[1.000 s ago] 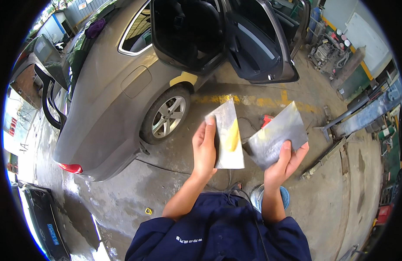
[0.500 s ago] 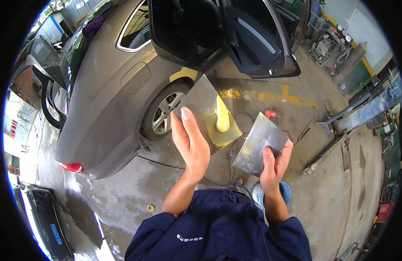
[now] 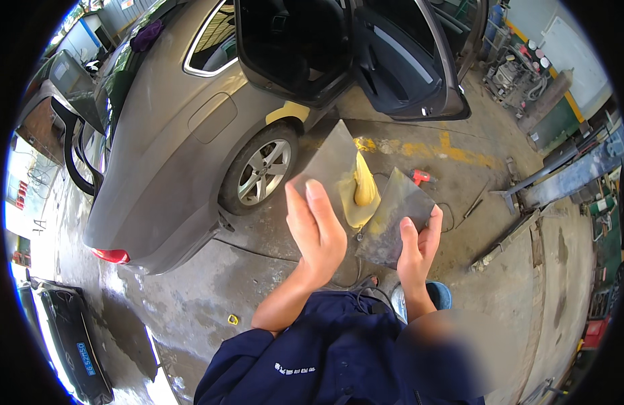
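Note:
My left hand is closed on the edge of a thin grey metal plate, held out in front of me. A thick lump of yellow putty lies toward the plate's right side, with a thinner smear around it. In my right hand is a second flat metal plate, a putty spreader, pinched between thumb and fingers. Yellow streaks mark its surface. Its left edge comes up against the putty side of the first plate; whether they touch I cannot tell.
Ahead on the left stands a grey car with a yellow patch above its rear wheel. Its door hangs open. A red power tool with a cable lies on the floor. A blue bucket stands by my right forearm.
My left hand and its plate have shifted right. My right hand has moved slightly left, bringing the spreader close to the putty. The putty lump now looks different in shape.

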{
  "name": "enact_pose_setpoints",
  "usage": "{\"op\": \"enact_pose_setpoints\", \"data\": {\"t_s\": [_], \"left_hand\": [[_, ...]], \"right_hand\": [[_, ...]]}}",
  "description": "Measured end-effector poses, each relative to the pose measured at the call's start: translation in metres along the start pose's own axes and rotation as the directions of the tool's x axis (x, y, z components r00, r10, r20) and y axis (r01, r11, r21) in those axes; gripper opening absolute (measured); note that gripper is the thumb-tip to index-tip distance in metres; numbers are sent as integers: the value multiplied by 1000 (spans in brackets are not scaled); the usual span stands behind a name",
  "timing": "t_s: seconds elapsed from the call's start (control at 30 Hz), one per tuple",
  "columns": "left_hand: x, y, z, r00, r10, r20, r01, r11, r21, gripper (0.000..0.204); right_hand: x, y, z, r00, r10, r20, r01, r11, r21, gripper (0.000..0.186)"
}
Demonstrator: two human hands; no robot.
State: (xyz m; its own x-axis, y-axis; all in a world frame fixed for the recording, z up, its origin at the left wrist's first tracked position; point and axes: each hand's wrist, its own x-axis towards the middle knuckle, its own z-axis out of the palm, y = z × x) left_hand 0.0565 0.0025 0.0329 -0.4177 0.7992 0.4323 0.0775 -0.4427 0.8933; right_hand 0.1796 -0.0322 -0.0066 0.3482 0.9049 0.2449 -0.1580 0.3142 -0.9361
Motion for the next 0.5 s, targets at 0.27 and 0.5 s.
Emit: {"op": "enact_pose_setpoints", "data": {"t_s": [0.27, 0.5], "left_hand": [[-11, -12, 1, 956, 250, 153, -266, 960, 92, 24], [-22, -15, -5, 900, 303, 313, -376, 904, 204, 27]], "right_hand": [[13, 2, 12, 997, -38, -62, 43, 995, 85, 32], [38, -15, 25, 997, -57, -61, 66, 984, 168, 29]]}}
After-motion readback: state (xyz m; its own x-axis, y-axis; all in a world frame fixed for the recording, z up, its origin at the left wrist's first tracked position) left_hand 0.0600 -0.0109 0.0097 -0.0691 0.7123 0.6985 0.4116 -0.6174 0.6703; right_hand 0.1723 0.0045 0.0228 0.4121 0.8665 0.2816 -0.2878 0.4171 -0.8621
